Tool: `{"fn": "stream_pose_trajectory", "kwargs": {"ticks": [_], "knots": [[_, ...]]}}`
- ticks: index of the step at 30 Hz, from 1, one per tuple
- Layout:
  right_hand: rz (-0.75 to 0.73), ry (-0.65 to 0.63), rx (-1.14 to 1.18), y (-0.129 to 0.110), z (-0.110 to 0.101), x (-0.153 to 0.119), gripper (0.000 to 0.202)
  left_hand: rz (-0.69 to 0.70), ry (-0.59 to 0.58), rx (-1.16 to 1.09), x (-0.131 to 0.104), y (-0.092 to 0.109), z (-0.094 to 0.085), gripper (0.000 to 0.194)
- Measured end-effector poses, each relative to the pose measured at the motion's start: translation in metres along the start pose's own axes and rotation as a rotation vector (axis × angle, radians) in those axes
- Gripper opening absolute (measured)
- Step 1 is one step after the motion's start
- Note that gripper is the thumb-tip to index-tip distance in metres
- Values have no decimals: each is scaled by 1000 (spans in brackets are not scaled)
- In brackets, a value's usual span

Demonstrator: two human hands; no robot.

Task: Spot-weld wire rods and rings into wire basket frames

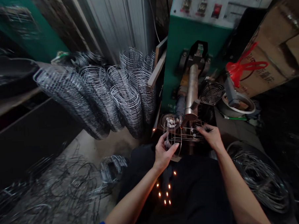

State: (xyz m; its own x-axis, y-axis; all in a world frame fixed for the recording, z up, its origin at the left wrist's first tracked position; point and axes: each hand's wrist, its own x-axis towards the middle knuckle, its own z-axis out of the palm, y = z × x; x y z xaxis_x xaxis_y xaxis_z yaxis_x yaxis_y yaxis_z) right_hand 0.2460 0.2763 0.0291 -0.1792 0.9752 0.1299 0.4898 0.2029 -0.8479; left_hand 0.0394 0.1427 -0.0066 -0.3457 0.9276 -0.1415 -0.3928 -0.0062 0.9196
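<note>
Both hands hold a small frame of bent wire (pixel 176 137) beneath the head of a green spot welder (pixel 168 75). My left hand (pixel 163 152) is closed round the frame's left end, thumb toward the right. At the right end, my right hand (pixel 210 135) pinches the wire between thumb and fingers. The welder's thick metal arm (pixel 192 87) comes down just above the frame. An orange glow shows at the contact point, and several sparks (pixel 167 193) fall over my dark-clothed lap. A round dish (pixel 166 121) with white bits sits behind the frame.
Tall stacks of wire rings (pixel 126 106) stand left of the welder. Loose wire (pixel 68 185) litters the floor at lower left. On the right are a coil of wire (pixel 261 176), a white bowl (pixel 248 111), a red plastic bag (pixel 237 70) and a cardboard box (pixel 268 54).
</note>
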Motion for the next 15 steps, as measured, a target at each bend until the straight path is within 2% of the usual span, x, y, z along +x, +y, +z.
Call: {"fn": "stream_pose_trajectory", "kwargs": {"ticks": [3, 6, 11, 15], "knots": [[23, -52, 84, 10, -6, -10, 57, 13, -1, 13, -7, 3, -4, 71], [64, -109, 148, 23, -15, -28, 61, -33, -14, 3, -24, 5, -13, 73], [40, -237, 155, 29, -29, -65, 53, -249, -3, -128, -54, 22, -36, 74], [141, -300, 244, 19, -35, -89, 40, -426, 48, -257, -60, 44, -59, 62]]}}
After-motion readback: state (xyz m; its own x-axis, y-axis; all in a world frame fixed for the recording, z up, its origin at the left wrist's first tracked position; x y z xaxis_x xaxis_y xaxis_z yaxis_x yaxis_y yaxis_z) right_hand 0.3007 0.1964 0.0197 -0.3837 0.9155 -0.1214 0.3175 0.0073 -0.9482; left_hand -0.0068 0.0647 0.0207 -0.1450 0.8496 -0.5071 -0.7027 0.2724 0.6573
